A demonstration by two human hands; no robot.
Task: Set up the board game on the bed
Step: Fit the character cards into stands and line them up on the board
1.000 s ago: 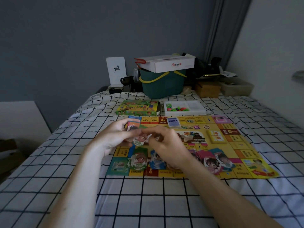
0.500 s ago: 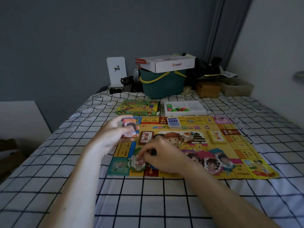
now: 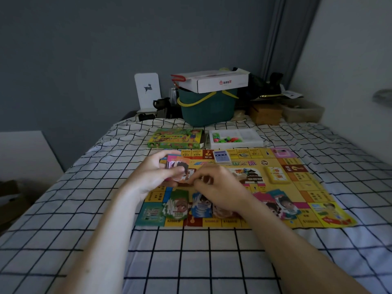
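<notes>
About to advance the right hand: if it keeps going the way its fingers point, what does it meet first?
The right hand points left and slightly away, so it would probably meet the card stack held by the left hand. They look almost touching; depth is unclear.

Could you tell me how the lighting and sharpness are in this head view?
Head view: dim, bluish light, no glare; the wide lens bends the bed grid; the left hand and its cards look slightly soft; small print on the board is unreadable.
</notes>
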